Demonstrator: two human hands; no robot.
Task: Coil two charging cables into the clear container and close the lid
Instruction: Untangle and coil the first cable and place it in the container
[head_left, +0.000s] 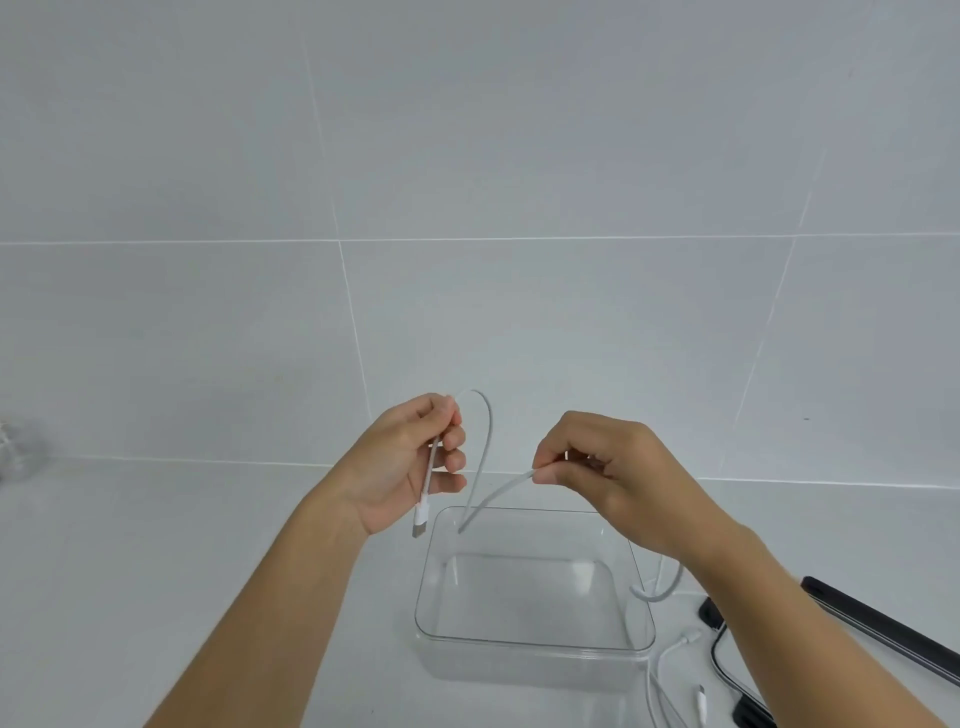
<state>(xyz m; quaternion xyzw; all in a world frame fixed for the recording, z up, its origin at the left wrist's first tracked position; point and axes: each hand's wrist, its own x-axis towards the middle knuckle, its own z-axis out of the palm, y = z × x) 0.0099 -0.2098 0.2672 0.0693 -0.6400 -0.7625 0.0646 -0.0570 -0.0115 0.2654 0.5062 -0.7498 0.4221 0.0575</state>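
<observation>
A clear rectangular container stands open on the white counter below my hands, with nothing lying on its floor. My left hand pinches a white charging cable near its USB plug, which hangs down beside the container's far left corner. The cable arches up, drops to the container's far rim, then rises to my right hand, which pinches it too. Its tail runs on under my right wrist. A second white cable lies on the counter right of the container.
The lid, clear with dark edges and black clasps, lies to the right of the container, partly under my right forearm. A faint transparent object stands at the far left against the tiled wall.
</observation>
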